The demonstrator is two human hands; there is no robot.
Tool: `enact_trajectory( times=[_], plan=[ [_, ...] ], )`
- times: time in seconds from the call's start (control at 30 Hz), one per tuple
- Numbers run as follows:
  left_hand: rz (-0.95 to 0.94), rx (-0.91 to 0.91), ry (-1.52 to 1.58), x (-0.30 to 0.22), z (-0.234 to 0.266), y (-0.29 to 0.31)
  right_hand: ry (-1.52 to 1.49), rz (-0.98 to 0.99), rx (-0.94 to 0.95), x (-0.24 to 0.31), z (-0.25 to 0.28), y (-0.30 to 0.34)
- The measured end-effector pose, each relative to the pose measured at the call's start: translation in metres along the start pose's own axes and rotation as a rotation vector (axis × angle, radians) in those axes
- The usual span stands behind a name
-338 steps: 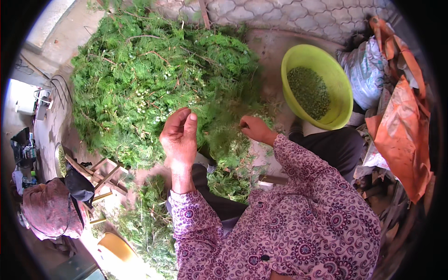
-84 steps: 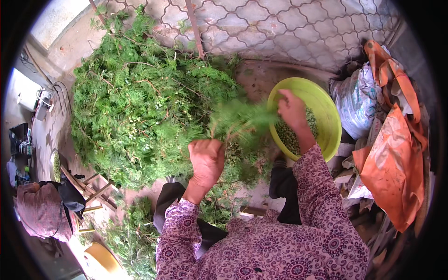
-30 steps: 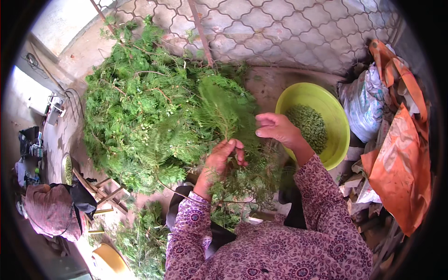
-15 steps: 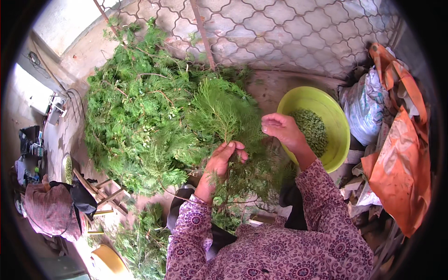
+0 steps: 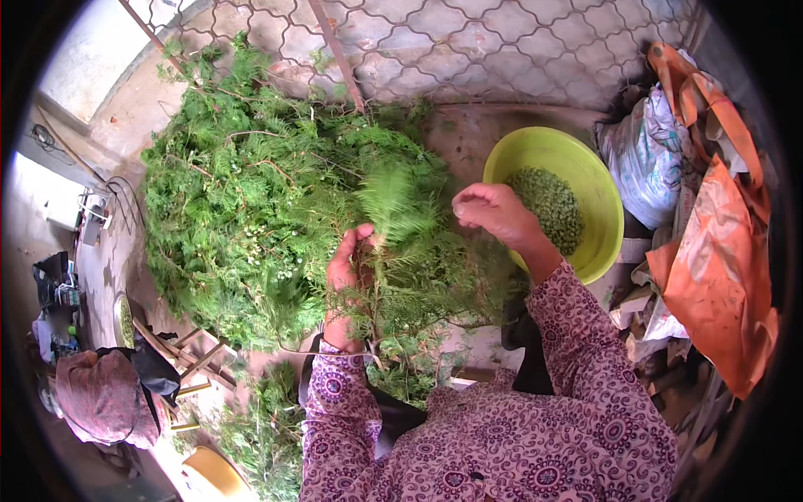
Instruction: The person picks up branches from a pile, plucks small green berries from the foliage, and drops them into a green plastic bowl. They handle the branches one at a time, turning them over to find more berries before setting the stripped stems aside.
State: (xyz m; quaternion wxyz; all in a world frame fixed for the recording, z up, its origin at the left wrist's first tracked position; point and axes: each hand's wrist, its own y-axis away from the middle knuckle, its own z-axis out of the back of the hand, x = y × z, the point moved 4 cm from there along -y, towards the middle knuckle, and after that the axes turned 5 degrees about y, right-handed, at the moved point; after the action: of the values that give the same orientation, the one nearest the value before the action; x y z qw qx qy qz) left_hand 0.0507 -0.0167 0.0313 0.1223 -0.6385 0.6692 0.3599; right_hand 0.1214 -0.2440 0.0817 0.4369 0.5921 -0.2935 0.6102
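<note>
My left hand (image 5: 341, 272) is closed round the stem of a green conifer branch (image 5: 410, 289), held upright in front of me. Its feathery tip is smeared by motion, and some lower sprays cover part of that hand. To the right of the branch, my right hand (image 5: 495, 213) hovers with its fingers drawn together at the tips. Whatever lies between those fingertips is too small to see. Beneath and beyond it stands a yellow-green bowl (image 5: 613, 188), partly filled with small green cones (image 5: 548, 209); my right wrist hides some of its near left rim.
A large heap of conifer branches (image 5: 226, 192) spreads out on the left, against a wire mesh fence (image 5: 468, 50). At right lie a white sack (image 5: 644, 163) and an orange bag (image 5: 723, 284). A wooden stool frame (image 5: 192, 356), a draped cloth (image 5: 104, 393) and a yellow container (image 5: 216, 473) are at lower left.
The left hand and branch have shifted left, and the branch tip blurs. My right hand's fingers have curled in from a straighter pose. The whole view has tilted slightly.
</note>
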Motion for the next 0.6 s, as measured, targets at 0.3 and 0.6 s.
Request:
enact_trajectory(
  times=[0.3, 0.6],
  plan=[
    [-0.301, 0.589, -0.003, -0.004, 0.001, 0.013, 0.049, 0.023, 0.175, -0.006, -0.005, -0.002],
    [0.012, 0.381, 0.088, 0.001, 0.003, -0.001, 0.113, 0.012, 0.201, -0.008, -0.008, -0.004]
  ],
)
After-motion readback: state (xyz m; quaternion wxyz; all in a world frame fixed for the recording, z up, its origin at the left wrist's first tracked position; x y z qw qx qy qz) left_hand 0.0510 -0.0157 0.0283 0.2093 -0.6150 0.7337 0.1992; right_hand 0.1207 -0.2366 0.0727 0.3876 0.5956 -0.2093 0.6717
